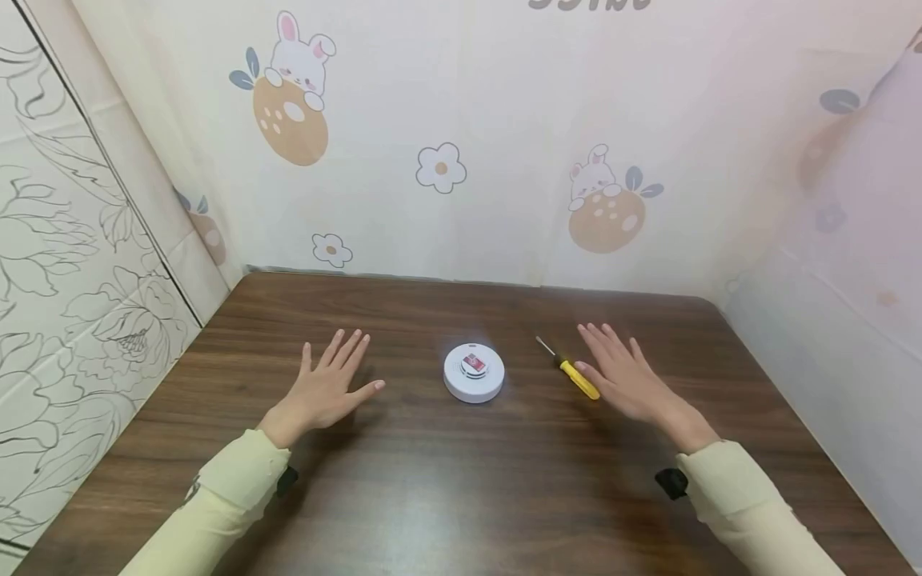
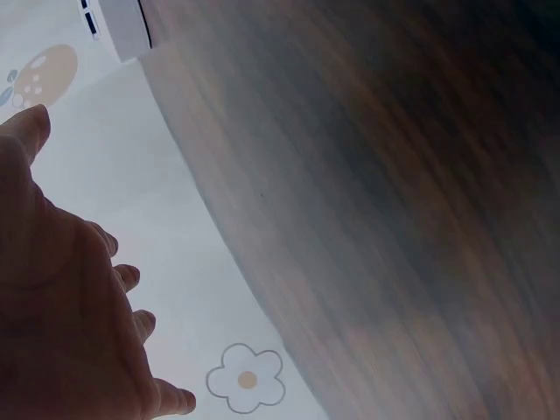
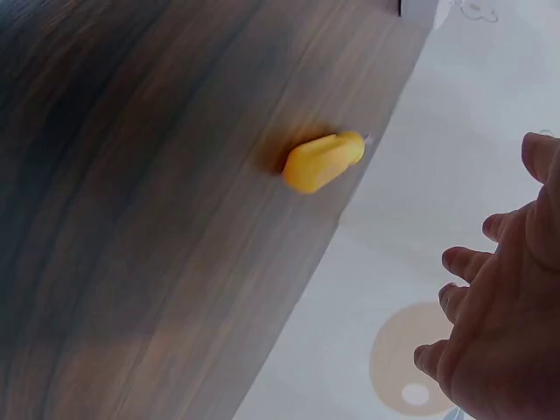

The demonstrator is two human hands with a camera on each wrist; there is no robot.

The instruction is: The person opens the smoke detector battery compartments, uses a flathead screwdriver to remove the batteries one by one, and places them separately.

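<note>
A round white smoke detector (image 1: 473, 386) with a red label on its raised middle lies on the wooden table, between the two hands. To its right is a screwdriver (image 1: 579, 381) with a yellow handle, its metal tip pointing up and left. The left hand (image 1: 326, 392), fingers spread and palm down, is left of the detector and holds nothing. Close beside the screwdriver handle, the right hand (image 1: 625, 374) is likewise outstretched and grips nothing. In the right wrist view, the yellow handle (image 3: 322, 163) appears apart from the fingers. A white edge of the detector (image 2: 124, 26) shows in the left wrist view.
The dark wood-grain table (image 1: 432, 496) ends at a pale curtain (image 1: 504, 96) printed with rabbits and flowers. A white panel with line-drawn flowers (image 1: 65, 320) stands along the left side. Pale fabric (image 1: 843, 336) borders the right edge.
</note>
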